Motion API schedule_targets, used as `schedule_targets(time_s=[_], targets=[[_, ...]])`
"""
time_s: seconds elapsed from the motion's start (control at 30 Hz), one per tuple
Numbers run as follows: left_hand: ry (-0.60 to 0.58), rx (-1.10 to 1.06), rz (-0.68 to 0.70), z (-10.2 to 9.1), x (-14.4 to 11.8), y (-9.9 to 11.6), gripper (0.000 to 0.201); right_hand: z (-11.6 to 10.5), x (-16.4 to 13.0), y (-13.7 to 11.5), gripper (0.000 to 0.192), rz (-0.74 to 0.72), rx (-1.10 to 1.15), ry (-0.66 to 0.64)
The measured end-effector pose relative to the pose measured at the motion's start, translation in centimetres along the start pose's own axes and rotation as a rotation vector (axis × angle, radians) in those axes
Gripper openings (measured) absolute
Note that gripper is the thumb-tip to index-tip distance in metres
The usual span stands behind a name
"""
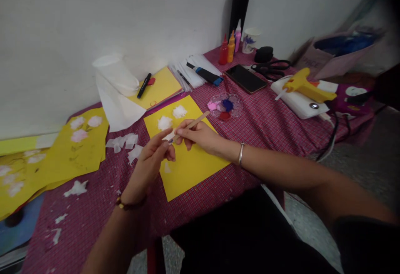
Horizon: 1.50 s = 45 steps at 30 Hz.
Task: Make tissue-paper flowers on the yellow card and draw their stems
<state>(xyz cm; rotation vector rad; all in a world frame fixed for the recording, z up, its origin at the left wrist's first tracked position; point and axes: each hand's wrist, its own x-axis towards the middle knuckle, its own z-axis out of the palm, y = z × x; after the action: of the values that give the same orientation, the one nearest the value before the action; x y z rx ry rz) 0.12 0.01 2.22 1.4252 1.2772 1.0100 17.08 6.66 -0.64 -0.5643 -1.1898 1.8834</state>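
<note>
My right hand (195,134) pinches a thin, flat wooden stick (200,119), held at a slant above the yellow sheet (190,172). The stick's lower tip looks bluish and comes between the fingers of my left hand (153,155). My left thumb and index finger curl close around that tip. A small white bit shows there, but I cannot make out whether the fingers grip it. Two crumpled white tissue puffs, an upper one (179,111) and a lower one (164,123), sit on the sheet's far part. Torn white tissue pieces (123,141) lie left of the sheet.
A clear palette (225,105) holds pink, blue and red paint. Behind are a phone (246,78), scissors (271,70), paint bottles (230,47) and a black flask (240,5). A yellow glue gun (308,86) rests at right. Yellow flower sheets (83,149) and a tissue roll (115,76) lie left.
</note>
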Motion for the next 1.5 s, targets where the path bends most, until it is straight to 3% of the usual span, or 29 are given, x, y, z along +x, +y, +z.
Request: schedule_targets(time_s=[0.1,0.2,0.27,0.4,0.5,0.67,1.1,1.5], targets=[[-0.003,0.318,0.191,-1.4,1.5,1.0,0.048,-0.9,0.5,0.4,0.013,0.093,0.162,0.000],[0.119,0.554,0.267,-2.8,2.4,0.8,0.032,-1.9,1.1,0.4,0.010,0.113,0.101,0.008],[0.153,0.694,0.193,-3.4,2.5,0.1,0.018,-2.3,1.4,0.4,0.006,0.078,-0.079,0.011],[-0.029,0.897,0.001,-3.2,2.1,-1.8,0.022,-2.4,1.2,0.8,0.007,-0.001,-0.387,-0.065],[-0.056,0.977,-0.029,-2.5,2.1,-2.6,0.022,-2.3,0.8,1.4,0.005,-0.111,-0.592,-0.097],[0.018,1.039,-0.017,-2.2,2.6,-3.4,0.020,-2.3,0.4,2.1,0.010,-0.258,-0.769,-0.112],[0.091,1.022,-0.018,-2.1,2.7,-3.9,0.018,-1.9,0.1,2.1,0.017,-0.324,-0.952,-0.123],[0.071,1.015,-0.009,-2.2,2.8,-3.9,0.019,-0.7,-0.3,1.5,0.022,-0.431,-1.542,-0.336]])
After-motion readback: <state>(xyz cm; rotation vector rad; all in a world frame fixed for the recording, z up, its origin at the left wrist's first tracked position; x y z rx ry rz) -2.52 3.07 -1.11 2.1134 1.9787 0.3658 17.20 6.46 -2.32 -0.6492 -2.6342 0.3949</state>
